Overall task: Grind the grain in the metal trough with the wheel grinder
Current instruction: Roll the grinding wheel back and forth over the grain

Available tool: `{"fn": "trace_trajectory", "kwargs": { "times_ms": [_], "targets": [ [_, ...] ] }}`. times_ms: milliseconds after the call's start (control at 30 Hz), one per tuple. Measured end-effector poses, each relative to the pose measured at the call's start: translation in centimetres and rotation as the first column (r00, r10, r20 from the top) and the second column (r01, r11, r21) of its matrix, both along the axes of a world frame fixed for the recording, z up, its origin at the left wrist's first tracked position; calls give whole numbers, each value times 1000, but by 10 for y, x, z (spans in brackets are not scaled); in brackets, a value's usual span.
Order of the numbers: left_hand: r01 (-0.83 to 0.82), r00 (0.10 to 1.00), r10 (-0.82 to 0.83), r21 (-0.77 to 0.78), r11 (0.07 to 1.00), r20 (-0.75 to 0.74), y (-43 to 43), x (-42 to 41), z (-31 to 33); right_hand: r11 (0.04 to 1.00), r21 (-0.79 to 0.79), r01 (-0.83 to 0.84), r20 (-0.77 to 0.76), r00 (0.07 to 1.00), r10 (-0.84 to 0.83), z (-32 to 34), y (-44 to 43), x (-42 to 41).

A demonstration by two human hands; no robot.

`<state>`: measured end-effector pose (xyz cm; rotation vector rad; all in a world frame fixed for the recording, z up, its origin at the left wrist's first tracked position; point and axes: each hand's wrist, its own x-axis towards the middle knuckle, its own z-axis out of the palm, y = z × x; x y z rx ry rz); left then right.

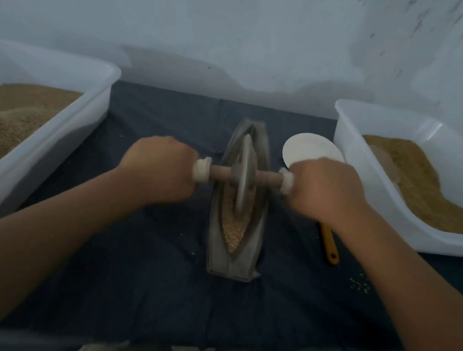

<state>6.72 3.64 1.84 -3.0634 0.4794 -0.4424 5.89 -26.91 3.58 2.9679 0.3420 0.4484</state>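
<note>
A boat-shaped metal trough [248,251] lies lengthwise on the dark cloth in front of me. Pale grain [234,230] fills its near half. The grey wheel grinder [243,174] stands on edge in the groove, near the trough's middle, with a wooden axle through it. My left hand [162,164] grips the cloth-wrapped left end of the axle. My right hand [322,189] grips the wrapped right end. Both fists are curled tight round the handles, one on each side of the trough.
A white tub [95,111] with brown grain stands at the left, another white tub [351,139] with finer brown meal at the right. A white scoop [307,151] with a yellow handle [331,248] lies right of the trough. Spilled grains [360,285] dot the dark cloth [146,283].
</note>
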Motion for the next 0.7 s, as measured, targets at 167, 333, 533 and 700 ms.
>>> {"fn": "trace_trajectory", "kwargs": {
  "times_ms": [167,333,533,700],
  "targets": [
    [105,982,-114,71,992,151,16,-32,-4,992,69,-108,45,993,105,-15,-11,-43],
    [-76,997,77,61,995,-14,-22,47,22,997,28,69,60,996,-71,-6,1,41],
    [-33,994,38,55,998,-99,-12,18,19,999,-2,51,-38,998,-51,-2,-1,16],
    [162,976,-173,89,983,136,17,-46,2,985,115,-125,55,991,119,-13,-11,-57]
  ]
}}
